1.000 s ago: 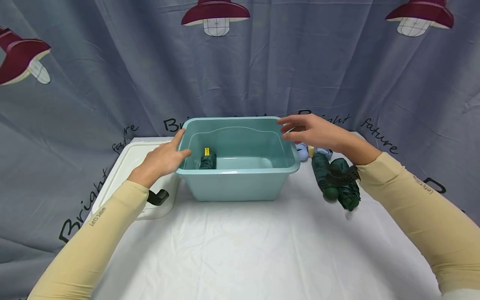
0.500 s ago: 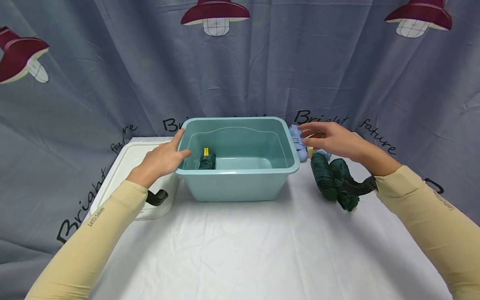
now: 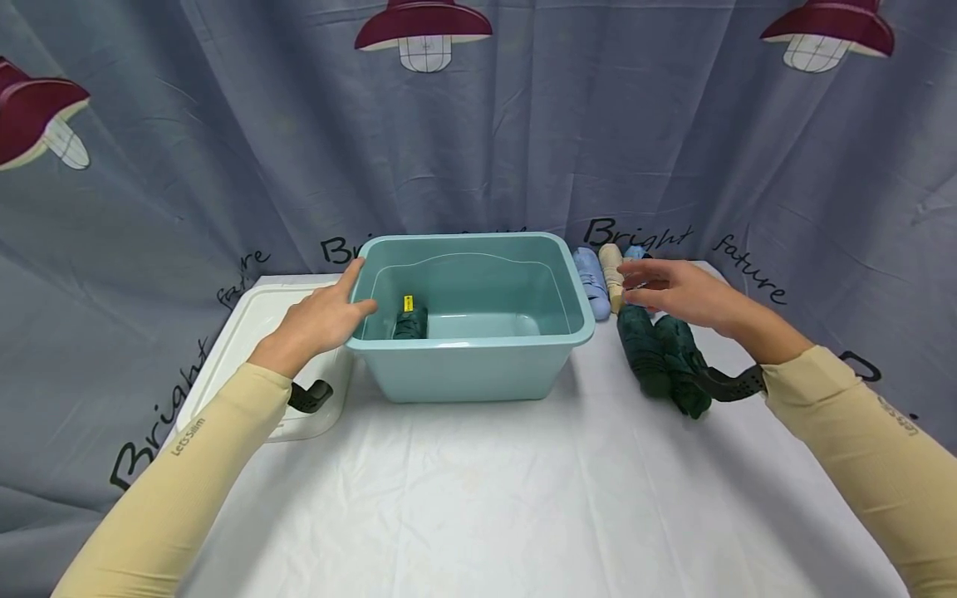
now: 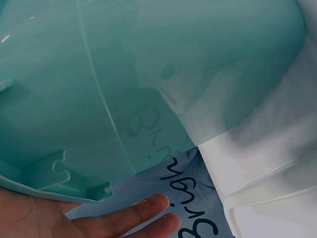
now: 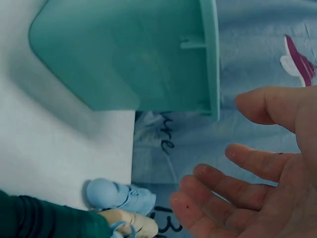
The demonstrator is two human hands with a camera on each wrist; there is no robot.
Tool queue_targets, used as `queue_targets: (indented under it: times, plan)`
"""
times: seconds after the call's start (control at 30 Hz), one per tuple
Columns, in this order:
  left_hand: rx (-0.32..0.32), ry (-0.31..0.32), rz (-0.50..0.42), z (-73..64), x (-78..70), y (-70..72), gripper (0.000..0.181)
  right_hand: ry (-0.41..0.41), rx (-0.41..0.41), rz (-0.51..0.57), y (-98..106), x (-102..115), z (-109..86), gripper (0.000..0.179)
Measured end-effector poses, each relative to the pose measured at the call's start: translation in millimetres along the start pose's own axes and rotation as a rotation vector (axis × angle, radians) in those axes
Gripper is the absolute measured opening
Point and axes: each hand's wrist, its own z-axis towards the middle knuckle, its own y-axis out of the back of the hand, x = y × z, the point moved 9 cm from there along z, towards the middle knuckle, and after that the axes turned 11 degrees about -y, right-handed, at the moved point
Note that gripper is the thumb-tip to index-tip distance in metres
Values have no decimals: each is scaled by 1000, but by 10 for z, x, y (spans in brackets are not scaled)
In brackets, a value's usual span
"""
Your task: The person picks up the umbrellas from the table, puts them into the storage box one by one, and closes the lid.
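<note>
Left hand [image 3: 317, 320] spread, touching the teal bin [image 3: 463, 374] just to its right. Right hand [image 3: 680, 292] loosely spread; cream roll [image 3: 611, 270] just left of its fingertips, dark green rolls [image 3: 641, 349] (two, side by side) below.

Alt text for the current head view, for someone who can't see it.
A person's left hand touches the rim of a teal bin containing a dark green bundle; the empty right hand hovers near green, blue and cream bundles. A white lid lies beside the bin on a white table.
</note>
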Motion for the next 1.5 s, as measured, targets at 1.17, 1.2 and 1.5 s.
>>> queue_targets:
  times: [1.17,1.2,1.5]
  plan:
    - [0,6,-5,-13,18,-2,73,-150,56,-5,-353,-909,281,71]
    - [1,6,-8,-11,16,-3,72,-151,53,-19,-360,-919,288,71]
    - [2,2,-16,21,-5,-15,73,-175,53,-169,-426,-915,353,71]
